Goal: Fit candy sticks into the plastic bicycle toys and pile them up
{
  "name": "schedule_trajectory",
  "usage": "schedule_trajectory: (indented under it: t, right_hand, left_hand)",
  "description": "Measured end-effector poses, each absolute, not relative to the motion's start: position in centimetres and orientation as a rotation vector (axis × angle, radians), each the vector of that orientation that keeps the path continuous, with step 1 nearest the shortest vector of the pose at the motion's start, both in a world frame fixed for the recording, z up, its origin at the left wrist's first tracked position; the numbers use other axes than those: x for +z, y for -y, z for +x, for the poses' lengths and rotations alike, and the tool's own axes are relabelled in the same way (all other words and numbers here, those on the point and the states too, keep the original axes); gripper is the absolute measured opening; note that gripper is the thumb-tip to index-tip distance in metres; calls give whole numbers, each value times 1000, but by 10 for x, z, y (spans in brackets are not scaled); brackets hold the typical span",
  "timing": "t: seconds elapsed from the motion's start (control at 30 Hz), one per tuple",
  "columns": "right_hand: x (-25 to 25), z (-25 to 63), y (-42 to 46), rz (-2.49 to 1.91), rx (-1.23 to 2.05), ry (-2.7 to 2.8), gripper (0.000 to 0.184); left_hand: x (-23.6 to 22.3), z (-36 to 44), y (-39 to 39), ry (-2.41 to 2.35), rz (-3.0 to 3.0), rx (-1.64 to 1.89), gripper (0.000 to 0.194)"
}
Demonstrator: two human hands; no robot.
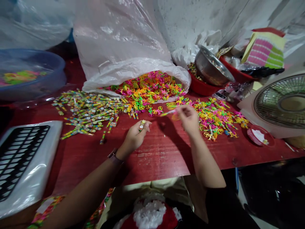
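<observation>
My left hand [133, 136] is pinched around a small printed stick [142, 125] above the red wooden table [152, 159]. My right hand [188, 119] holds a thin, pale, colourful stick [169, 112] by one end, its tip pointing toward my left hand. A loose heap of printed sticks [88, 114] lies to the left of my hands. Neon plastic shapes [212, 119] are scattered to the right, and more spill from a white plastic sack [143, 84] behind them. A dark watch strap [115, 157] circles my left wrist.
A blue plastic tub [30, 74] holds coloured pieces at the far left. A steel bowl [211, 66] tilts in a red basin at the back. An electric fan [282, 101] stands at the right, a small red basket [259, 136] before it. A black-and-white grid-patterned bag [23, 162] lies at the left.
</observation>
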State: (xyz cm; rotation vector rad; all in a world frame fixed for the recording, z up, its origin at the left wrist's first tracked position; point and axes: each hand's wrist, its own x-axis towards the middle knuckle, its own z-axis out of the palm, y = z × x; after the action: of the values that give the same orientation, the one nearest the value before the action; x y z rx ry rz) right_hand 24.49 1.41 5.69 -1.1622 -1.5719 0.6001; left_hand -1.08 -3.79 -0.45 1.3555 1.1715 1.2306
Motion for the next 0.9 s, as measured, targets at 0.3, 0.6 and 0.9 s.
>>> schedule_trajectory:
  t: [0.3,0.6,0.9]
  right_hand:
    - [92,322,-60,-1581,-321,1547,34]
    - [50,230,-136,-2216,16,2097,49]
    - [19,179,-32,-1815,-67,2325,50]
  left_hand:
    - [-3,-12,34,-1059,1350,1221,38]
    - [-9,-19,29,-1162,1412,1212,38]
    - [-5,-18,30,-1183,1422,1228,34]
